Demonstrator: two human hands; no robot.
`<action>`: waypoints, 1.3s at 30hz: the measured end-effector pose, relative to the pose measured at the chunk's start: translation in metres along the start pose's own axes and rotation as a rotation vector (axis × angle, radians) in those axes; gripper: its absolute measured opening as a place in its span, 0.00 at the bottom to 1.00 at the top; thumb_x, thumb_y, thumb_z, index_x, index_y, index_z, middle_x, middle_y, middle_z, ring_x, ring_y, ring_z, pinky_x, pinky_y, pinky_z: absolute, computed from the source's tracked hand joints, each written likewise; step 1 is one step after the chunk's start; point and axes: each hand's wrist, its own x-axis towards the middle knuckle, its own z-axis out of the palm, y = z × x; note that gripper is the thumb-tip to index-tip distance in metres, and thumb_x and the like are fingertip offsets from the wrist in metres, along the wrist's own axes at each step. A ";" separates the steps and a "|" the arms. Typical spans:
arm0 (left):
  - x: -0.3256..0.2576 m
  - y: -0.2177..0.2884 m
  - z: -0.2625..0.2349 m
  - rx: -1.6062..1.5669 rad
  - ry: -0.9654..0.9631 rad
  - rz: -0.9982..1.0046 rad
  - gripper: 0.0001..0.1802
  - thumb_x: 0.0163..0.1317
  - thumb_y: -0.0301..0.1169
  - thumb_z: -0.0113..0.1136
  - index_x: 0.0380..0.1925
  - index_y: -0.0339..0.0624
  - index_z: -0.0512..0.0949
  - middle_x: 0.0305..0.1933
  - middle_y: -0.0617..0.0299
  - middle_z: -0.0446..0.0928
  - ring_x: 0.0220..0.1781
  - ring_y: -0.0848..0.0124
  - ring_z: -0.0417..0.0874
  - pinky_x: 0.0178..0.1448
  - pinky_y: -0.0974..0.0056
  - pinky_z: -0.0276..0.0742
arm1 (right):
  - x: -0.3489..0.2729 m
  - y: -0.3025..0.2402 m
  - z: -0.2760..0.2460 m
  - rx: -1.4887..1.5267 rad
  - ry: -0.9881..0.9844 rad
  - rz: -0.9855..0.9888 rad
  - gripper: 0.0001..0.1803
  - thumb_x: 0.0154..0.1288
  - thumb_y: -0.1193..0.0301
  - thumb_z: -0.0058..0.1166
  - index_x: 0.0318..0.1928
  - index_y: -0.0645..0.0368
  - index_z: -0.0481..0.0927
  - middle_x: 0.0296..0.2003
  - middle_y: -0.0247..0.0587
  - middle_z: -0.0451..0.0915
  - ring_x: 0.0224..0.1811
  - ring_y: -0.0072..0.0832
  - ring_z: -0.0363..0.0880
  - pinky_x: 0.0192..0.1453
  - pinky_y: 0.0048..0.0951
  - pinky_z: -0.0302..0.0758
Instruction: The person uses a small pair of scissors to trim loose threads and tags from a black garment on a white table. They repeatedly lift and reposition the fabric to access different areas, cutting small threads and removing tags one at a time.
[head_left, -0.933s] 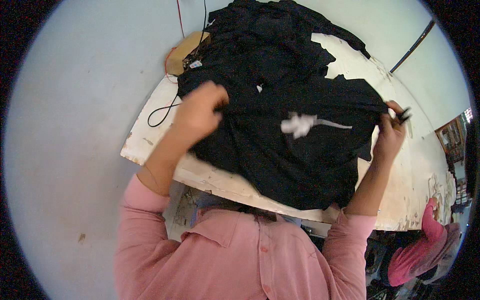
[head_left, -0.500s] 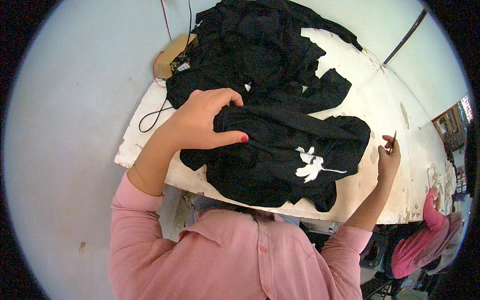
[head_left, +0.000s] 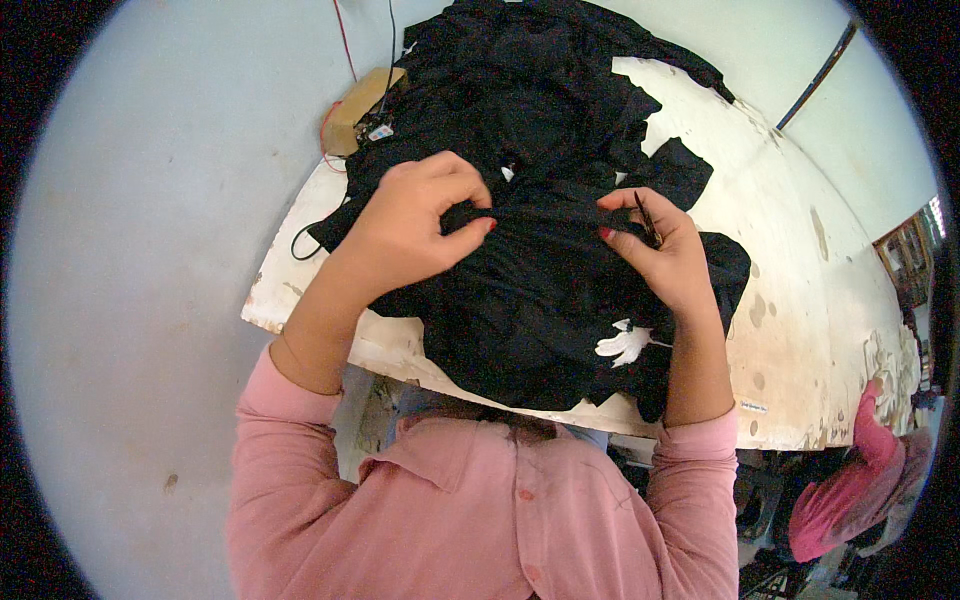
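A black garment (head_left: 530,310) lies rumpled in front of me, with a white flower-shaped piece (head_left: 622,347) on its near right part. At its upper left, my left hand (head_left: 405,225) pinches a fold of the black cloth between thumb and fingers. My right hand (head_left: 680,260) is over the garment's right side and holds a small dark pointed tool (head_left: 645,215), which looks like thread snips, tucked in its fingers. The thumb and index finger of that hand are apart, close to the cloth; whether they touch it I cannot tell.
More black cloth (head_left: 510,90) is heaped at the far side of the pale, stained table (head_left: 790,310). A tan box-like thing (head_left: 360,110) with cords stands at the far left, by the wall (head_left: 150,250). Another person in a pink sleeve (head_left: 840,505) works at the far right.
My right hand has come in from the table's right side over the garment, still holding the tool. My left hand now pinches a raised fold, and the cloth and flower piece have shifted.
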 end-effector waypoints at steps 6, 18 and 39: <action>0.015 0.031 0.000 -0.417 -0.209 -0.381 0.07 0.59 0.29 0.62 0.28 0.37 0.76 0.16 0.67 0.68 0.19 0.82 0.65 0.24 0.72 0.62 | -0.003 -0.028 -0.012 -0.792 0.556 0.055 0.23 0.48 0.79 0.58 0.47 0.50 0.76 0.38 0.41 0.81 0.42 0.37 0.82 0.45 0.34 0.76; -0.011 -0.057 -0.079 -0.167 0.021 -0.577 0.09 0.60 0.34 0.63 0.32 0.38 0.81 0.23 0.74 0.73 0.27 0.83 0.68 0.33 0.75 0.64 | -0.081 0.053 -0.251 -0.724 1.041 0.106 0.14 0.53 0.78 0.52 0.41 0.56 0.83 0.39 0.39 0.84 0.43 0.27 0.81 0.49 0.27 0.75; 0.020 -0.006 -0.050 -0.394 -0.213 -0.461 0.08 0.64 0.32 0.57 0.30 0.40 0.73 0.25 0.76 0.66 0.25 0.87 0.60 0.26 0.76 0.55 | 0.054 -0.024 0.054 0.047 -0.149 -0.447 0.18 0.58 0.65 0.63 0.47 0.60 0.80 0.39 0.46 0.83 0.42 0.34 0.83 0.47 0.30 0.77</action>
